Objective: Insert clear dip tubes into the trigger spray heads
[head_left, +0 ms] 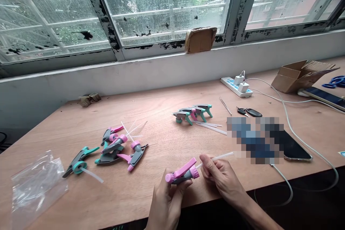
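Observation:
Near the table's front edge, my left hand (pixel 169 201) is closed around a pink and grey trigger sprayer head (pixel 185 172), its pink collar facing right. My right hand (pixel 219 174) pinches a thin translucent plastic tube (pixel 222 156) between thumb and fingers. One end of the tube meets the sprayer's collar; whether it sits inside is hard to see. To the left lies a loose pile of sprayer heads (pixel 113 147) with tubes in them, and a green and grey one (pixel 79 165) beside it. Farther back stand several sprayer heads without tubes (pixel 192 112), next to several loose tubes (pixel 211 126).
A clear plastic bag (pixel 39 190) lies at the left. On the right are tweezers (pixel 225 105), keys (pixel 249 111), a phone (pixel 293 143) with a white cable (pixel 288 115), a power strip (pixel 237 87) and an open cardboard box (pixel 293 75). The window wall bounds the back.

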